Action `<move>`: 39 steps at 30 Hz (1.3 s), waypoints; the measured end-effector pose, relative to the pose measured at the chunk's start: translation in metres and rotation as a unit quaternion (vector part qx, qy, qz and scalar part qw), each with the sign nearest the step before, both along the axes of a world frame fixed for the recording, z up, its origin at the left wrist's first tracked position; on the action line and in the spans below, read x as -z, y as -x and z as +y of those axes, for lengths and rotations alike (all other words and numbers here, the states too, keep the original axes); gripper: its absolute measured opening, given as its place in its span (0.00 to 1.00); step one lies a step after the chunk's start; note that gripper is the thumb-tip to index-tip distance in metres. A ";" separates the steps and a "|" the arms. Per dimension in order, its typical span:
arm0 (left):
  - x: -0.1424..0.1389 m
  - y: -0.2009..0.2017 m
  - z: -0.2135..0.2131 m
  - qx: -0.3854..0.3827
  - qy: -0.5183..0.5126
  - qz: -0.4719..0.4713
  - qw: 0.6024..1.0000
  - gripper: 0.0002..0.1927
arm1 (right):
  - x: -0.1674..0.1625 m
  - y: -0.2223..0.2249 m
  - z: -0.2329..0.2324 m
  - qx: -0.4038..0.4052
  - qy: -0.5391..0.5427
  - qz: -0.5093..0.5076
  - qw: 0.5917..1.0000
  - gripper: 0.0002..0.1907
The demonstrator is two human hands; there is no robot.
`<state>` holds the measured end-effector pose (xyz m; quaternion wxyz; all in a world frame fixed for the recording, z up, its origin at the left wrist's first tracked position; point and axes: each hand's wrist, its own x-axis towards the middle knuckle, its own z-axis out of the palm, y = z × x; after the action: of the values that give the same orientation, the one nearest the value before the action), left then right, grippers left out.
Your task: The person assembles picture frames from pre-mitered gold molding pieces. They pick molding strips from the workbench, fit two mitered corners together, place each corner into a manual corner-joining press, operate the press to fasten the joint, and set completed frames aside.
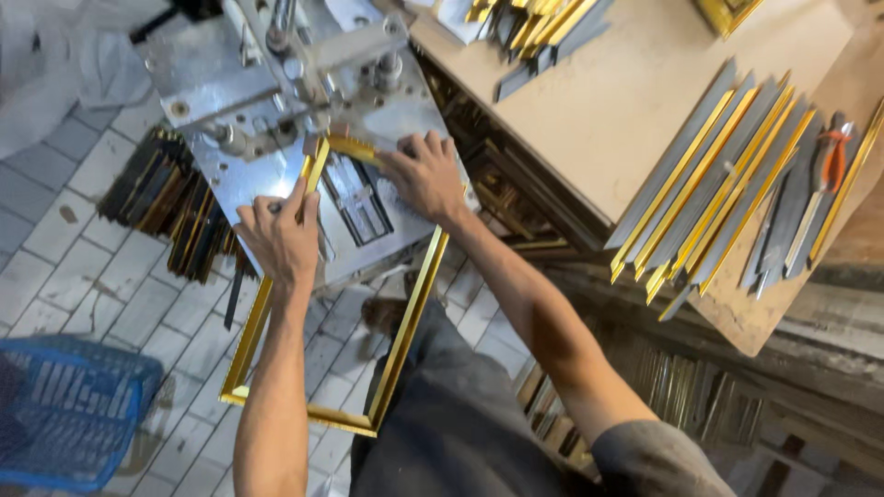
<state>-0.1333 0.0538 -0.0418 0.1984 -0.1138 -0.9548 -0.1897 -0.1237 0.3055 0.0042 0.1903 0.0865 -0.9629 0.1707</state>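
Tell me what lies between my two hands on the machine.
In the head view, the machine's slotted metal clamp block sits between the left hand and right hand, inside the gold frame corner.
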 end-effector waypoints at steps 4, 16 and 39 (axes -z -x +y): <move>-0.001 0.003 0.002 -0.002 -0.005 -0.029 1.000 0.15 | 0.006 0.003 0.005 -0.014 0.010 0.008 1.000 0.14; -0.011 0.005 -0.001 -0.011 -0.032 -0.049 0.998 0.14 | 0.018 0.013 0.000 -0.024 -0.039 -0.047 0.998 0.12; -0.004 -0.190 -0.033 -0.275 -0.213 0.033 0.937 0.34 | 0.026 0.020 -0.007 -0.048 -0.032 -0.062 0.996 0.13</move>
<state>0.0571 0.0212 -0.0379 0.2939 0.1922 -0.8789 -0.3228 -0.1439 0.2987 -0.0220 0.1188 0.1275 -0.9726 0.1540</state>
